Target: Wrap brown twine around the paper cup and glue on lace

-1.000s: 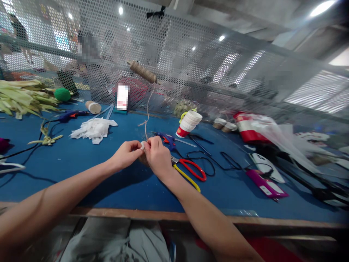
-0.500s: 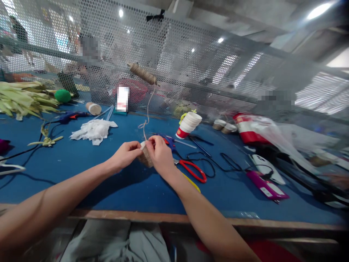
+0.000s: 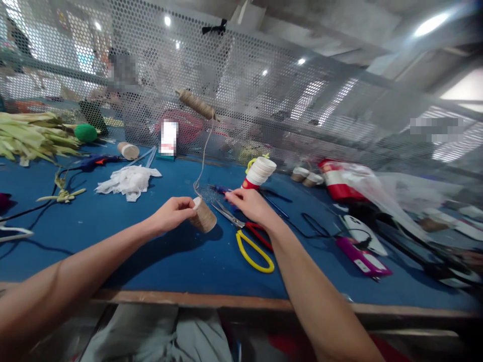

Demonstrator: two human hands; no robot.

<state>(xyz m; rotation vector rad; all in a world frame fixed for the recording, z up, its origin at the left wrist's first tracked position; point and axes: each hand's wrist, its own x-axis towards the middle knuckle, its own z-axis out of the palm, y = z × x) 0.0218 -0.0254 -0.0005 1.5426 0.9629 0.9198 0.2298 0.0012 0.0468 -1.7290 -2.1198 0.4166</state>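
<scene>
Between the thumb and fingers of my left hand is a paper cup wrapped in twine, tilted on its side above the table. Its white rim faces my fingers, and a loose strand of twine runs up from it to a twine spool. My right hand is closed over a blue glue gun, its fingers bent down on the body, which they partly hide. Scissors with one yellow and one red handle lie just below my right hand, blades slightly apart.
A stack of white paper cups leans behind my right hand. White crumpled material, another glue gun and pale husks lie left. Cables, a purple box and a red-and-white bag are right. Perforated metal screens the back.
My right hand has left the wrapped cup and moved right to the glue gun, uncovering the scissors. My left hand still holds the cup, whose twine now hangs slacker.
</scene>
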